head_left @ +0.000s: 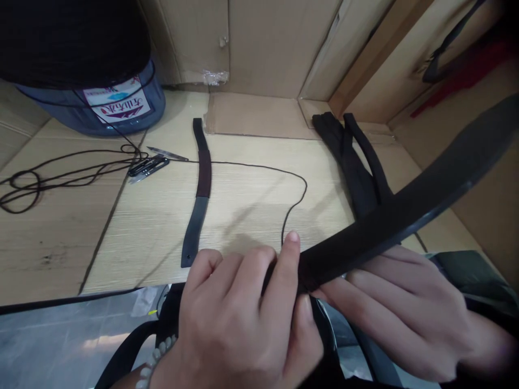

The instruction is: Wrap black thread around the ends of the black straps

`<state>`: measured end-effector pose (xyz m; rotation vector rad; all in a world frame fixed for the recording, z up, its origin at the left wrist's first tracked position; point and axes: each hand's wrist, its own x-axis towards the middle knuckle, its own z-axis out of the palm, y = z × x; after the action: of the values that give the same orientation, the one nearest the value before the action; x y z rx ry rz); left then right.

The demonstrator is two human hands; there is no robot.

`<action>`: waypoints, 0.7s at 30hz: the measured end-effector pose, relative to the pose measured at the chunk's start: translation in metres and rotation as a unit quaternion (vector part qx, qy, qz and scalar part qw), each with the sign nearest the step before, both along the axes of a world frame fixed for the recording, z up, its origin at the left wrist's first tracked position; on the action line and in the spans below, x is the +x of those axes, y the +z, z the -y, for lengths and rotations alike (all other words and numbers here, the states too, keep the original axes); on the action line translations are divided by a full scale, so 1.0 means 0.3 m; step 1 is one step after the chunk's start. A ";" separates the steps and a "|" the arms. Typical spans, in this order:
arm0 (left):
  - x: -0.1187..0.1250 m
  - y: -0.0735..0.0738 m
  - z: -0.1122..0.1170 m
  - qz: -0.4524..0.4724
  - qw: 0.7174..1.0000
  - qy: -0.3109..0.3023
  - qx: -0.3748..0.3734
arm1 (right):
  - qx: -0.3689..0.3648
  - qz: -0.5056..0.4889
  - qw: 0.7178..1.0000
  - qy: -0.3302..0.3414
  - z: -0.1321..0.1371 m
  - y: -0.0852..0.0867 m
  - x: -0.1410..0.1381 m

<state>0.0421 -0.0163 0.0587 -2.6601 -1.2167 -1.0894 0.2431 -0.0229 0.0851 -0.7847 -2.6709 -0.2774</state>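
Note:
My left hand point(243, 319) is closed round the near end of a long curved black strip point(377, 227), its forefinger stretched along the side. The strip tilts up to the right and widens like a blade. Under it, my right hand point(405, 313) has its fingers bent and pressed near the same end; its fingertips are partly hidden. A thin dark cord point(259, 166) runs across the table and goes out of sight behind my left hand. Left of that cord's curve lies a similar curved strip point(195, 216), its middle section dark brown and wrapped-looking, with a small hole at the near end.
Thread snips point(149, 168) and a pointed metal blade point(168, 154) lie beside loops of cord point(36, 186) at left. Behind them stands a blue bucket point(121, 116) with a large black bundle on it. More black strips point(357, 167) lie at right, before cardboard walls point(279, 48).

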 end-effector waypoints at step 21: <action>-0.012 -0.068 -0.042 -0.045 0.984 -0.064 -0.161 | -0.031 0.051 0.998 -0.026 -0.091 0.009 -0.020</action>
<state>0.0386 -0.0036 0.0383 -3.0259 -1.3216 -0.8367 0.2371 0.0042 0.0877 -0.8819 -2.7690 -0.2532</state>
